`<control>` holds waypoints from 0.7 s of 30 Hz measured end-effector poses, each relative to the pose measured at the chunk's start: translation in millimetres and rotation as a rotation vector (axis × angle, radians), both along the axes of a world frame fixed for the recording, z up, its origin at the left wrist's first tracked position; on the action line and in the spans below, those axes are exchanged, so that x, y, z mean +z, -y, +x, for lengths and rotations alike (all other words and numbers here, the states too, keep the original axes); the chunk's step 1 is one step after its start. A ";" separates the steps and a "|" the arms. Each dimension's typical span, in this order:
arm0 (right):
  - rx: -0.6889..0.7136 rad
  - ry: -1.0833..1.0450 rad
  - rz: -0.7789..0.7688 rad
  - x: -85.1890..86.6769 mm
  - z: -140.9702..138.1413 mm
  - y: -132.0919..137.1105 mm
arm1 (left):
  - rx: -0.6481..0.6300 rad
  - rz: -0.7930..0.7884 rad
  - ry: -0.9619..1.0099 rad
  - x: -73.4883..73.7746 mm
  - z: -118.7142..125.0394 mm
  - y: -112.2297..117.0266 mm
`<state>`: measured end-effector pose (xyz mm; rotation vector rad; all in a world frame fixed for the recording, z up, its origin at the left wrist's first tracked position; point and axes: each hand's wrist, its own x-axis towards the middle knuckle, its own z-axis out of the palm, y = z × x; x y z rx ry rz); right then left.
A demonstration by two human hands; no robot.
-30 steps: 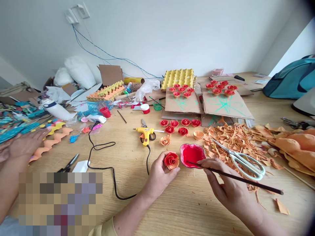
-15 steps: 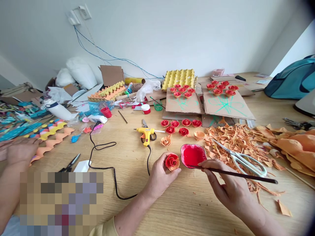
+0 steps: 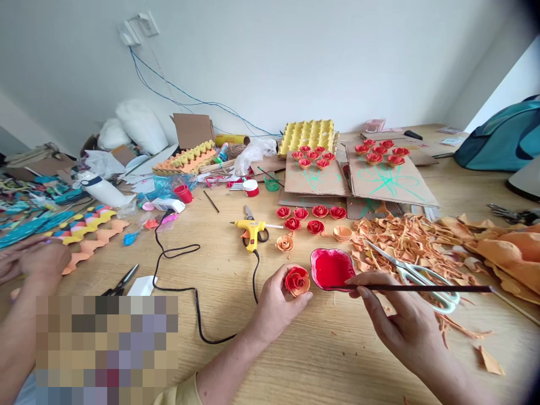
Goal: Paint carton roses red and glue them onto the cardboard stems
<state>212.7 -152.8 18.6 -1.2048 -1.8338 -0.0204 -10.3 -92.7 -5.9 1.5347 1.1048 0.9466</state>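
The left hand's (image 3: pixel 278 306) fingers curl closed around a ruffled, cup-shaped flower (image 3: pixel 297 280) of thin orange and red petals, held just left of a wavy-rimmed bowl (image 3: pixel 333 252) of smooth red paint (image 3: pixel 331 271). The right hand (image 3: pixel 400 320) pinches a slim, dark brush (image 3: pixel 426 288) at the bowl's near rim, its handle now swung up nearly level.

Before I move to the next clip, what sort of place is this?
Probably a craft workspace: the wooden table holds a yellow glue gun, a dish of red paint and a heap of orange scraps.
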 end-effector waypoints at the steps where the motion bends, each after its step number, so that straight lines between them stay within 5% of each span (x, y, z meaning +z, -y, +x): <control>1: -0.007 -0.017 0.011 -0.6 0.5 0.3 | -0.002 -0.003 0.005 0.3 0.0 0.1; 8: 0.139 -0.193 0.046 -9.4 0.0 7.6 | -0.061 -0.049 0.093 -4.3 -1.1 0.5; 21: 0.280 -0.108 -0.026 -6.0 -4.7 9.9 | -0.099 -0.243 0.292 1.7 -1.0 2.1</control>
